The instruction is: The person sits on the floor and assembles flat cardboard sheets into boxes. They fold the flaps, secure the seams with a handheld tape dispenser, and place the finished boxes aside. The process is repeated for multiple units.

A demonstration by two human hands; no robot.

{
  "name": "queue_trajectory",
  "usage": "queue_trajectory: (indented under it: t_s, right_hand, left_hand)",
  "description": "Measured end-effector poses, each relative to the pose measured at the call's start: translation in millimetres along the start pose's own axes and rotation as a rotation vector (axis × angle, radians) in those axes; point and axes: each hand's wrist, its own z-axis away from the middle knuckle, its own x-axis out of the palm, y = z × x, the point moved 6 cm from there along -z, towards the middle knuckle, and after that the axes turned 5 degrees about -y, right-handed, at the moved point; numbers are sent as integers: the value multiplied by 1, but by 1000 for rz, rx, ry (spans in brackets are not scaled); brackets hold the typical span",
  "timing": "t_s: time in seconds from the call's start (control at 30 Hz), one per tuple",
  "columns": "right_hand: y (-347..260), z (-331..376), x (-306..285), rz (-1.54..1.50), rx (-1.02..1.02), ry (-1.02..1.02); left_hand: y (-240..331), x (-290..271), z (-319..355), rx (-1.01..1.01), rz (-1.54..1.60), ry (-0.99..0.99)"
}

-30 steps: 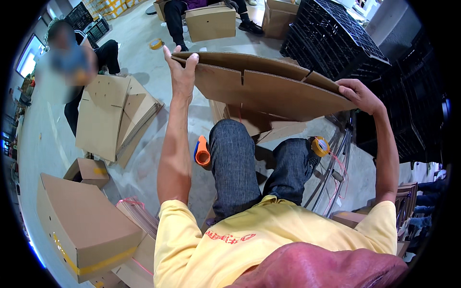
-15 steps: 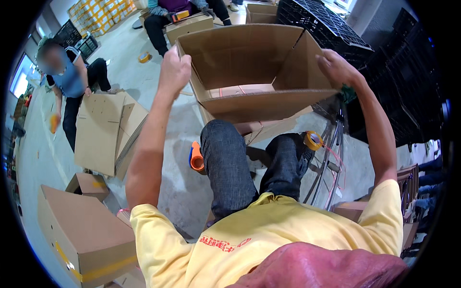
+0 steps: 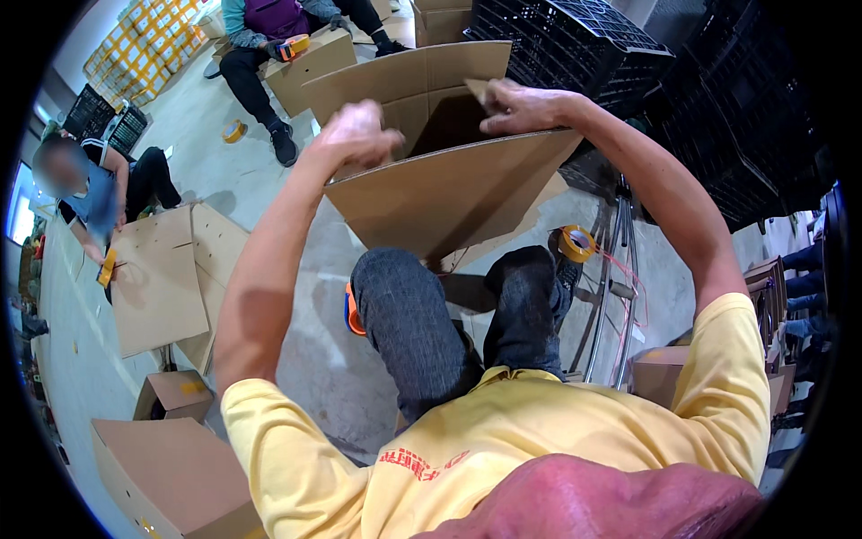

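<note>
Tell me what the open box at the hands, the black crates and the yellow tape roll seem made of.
Open box: matte brown cardboard, likely corrugated, by its creased panel and cut edges. Black crates: probably plastic, slightly glossy, given their moulded-looking lattice walls. Yellow tape roll: likely glossy plastic film, by its smooth, bright winding.

Item: I faced one cardboard box (image 3: 458, 193) | look: plain brown, far panel (image 3: 395, 88) creased | state: opened out, top uncovered, part of its inside in dark shadow | pose: mouth upward, near panel (image 3: 431, 189) slanting | place: straight ahead of me; its underside was hidden.
</note>
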Motion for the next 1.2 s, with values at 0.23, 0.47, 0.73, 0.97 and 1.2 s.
queue_trajectory:
  t_s: [0.23, 0.47, 0.73, 0.97, 1.2]
  right_hand:
    - [38, 9, 5, -539, 26, -378]
    - [21, -2, 49, -633, -175, -139]
    - [78, 14, 33, -1910, -635, 266]
    - [72, 54, 73, -899, 104, 459]
    - [43, 59, 74, -1282, 87, 316]
  left_hand:
    - [17, 13, 65, 475, 563, -177]
    - [5, 9, 105, 356, 329, 438]
    - [-35, 24, 39, 294, 370, 564]
    - [-55, 41, 24, 187, 395, 929]
    - [-63, 60, 22, 230, 1024, 388]
